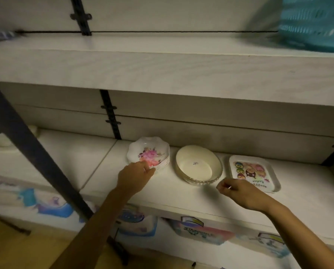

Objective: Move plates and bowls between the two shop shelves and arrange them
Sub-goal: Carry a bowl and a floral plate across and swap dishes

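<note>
On the lower white shelf (181,199) stand three piles in a row. At the left is a stack of scalloped plates with a pink flower print (147,151). In the middle is a stack of cream round bowls (198,164). At the right is a square plate with cartoon owls (259,166). My left hand (134,176) rests on the near rim of the flower plates, fingers pinching the edge. Just in front of the owl plate, to the right of the bowls, my right hand (238,191) hovers with fingers loosely curled and nothing in it.
The upper shelf (162,65) overhangs close above, with a teal plastic basket (315,22) at its right end. A dark metal upright (36,152) slants across the left. White items (1,140) sit at the far left. Boxed goods (201,232) line the shelf below.
</note>
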The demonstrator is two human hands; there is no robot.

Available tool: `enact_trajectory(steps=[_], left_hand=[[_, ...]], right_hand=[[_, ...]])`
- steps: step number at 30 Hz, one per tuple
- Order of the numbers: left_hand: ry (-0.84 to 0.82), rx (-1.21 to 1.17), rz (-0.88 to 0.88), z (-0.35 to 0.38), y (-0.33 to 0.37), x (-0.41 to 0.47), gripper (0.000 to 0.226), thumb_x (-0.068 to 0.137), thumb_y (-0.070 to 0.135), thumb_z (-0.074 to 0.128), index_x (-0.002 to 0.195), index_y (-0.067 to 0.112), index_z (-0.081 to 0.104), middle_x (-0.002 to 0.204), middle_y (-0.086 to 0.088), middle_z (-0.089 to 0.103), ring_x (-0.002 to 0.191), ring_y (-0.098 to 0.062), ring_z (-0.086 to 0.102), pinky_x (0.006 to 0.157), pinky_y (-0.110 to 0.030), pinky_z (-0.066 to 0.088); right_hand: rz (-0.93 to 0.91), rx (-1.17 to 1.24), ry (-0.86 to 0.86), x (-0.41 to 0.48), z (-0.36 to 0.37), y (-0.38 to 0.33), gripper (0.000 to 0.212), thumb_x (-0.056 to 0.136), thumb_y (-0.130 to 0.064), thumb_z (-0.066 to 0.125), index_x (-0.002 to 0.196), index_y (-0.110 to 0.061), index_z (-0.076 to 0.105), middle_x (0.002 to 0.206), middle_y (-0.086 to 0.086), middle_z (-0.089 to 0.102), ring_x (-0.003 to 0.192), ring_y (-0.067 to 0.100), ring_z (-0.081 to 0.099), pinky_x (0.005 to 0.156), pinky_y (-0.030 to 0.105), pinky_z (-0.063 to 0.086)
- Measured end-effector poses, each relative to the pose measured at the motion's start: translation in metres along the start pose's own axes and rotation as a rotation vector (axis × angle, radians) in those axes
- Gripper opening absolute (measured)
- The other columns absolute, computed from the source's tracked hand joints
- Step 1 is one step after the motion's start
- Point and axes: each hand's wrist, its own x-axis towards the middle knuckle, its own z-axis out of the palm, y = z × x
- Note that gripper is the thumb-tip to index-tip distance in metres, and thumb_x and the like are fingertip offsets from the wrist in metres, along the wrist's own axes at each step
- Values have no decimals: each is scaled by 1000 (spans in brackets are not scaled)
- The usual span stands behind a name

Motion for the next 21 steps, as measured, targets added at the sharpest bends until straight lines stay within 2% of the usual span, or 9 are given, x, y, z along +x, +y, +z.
enact_trajectory(steps=[2, 6, 8, 11, 16, 18, 21], left_hand=[[-19, -10, -54, -11, -18, -14, 39, 93, 40, 44, 97, 7, 64, 99, -12, 69, 91, -27, 64, 83, -34, 49], [-75, 37, -165, -36, -59, -50, 35, 93, 39, 46, 100, 8, 62, 100, -9, 67, 95, -25, 63, 90, -37, 49], [-44, 39, -218, -48, -83, -71, 32, 93, 42, 43, 89, 15, 59, 88, -5, 62, 86, -22, 62, 83, -34, 50], [36, 69, -296, -64, -124, -101, 29, 94, 43, 42, 78, 20, 50, 73, 3, 53, 73, -14, 53, 70, -26, 40], [138, 109, -354, -95, -190, -138, 36, 94, 43, 40, 61, 27, 38, 61, 8, 42, 65, -13, 48, 62, -25, 36], [132, 121, -391, -109, -216, -149, 37, 94, 42, 41, 62, 24, 39, 63, 4, 45, 62, -14, 47, 56, -24, 34], [124, 104, -423, -128, -256, -161, 34, 94, 43, 42, 69, 20, 45, 63, 3, 44, 67, -18, 47, 58, -28, 34]], right_hand=[[-74, -25, -20, 9, 7, -19, 23, 97, -32, 42, 108, -24, 60, 104, -9, 58, 98, 13, 55, 78, 22, 42], [-222, -44, -93, 26, 30, -69, 16, 96, -30, 44, 97, -27, 60, 102, -7, 61, 97, 14, 58, 83, 27, 45], [-283, -81, -113, 31, 44, -98, 21, 95, -35, 43, 101, -25, 61, 106, -8, 62, 99, 15, 58, 89, 31, 47], [-361, -125, -122, 36, 65, -139, 28, 94, -40, 43, 106, -24, 62, 109, -8, 63, 100, 14, 58, 91, 32, 48], [-475, -161, -156, 40, 101, -207, 25, 94, -37, 44, 108, -24, 61, 113, -5, 64, 101, 16, 58, 90, 34, 48], [-506, -160, -163, 39, 116, -235, 27, 94, -37, 44, 111, -23, 60, 113, -5, 63, 101, 16, 59, 89, 34, 49], [-539, -145, -182, 37, 142, -277, 25, 95, -37, 44, 111, -25, 60, 112, -6, 63, 100, 15, 58, 89, 32, 49]])
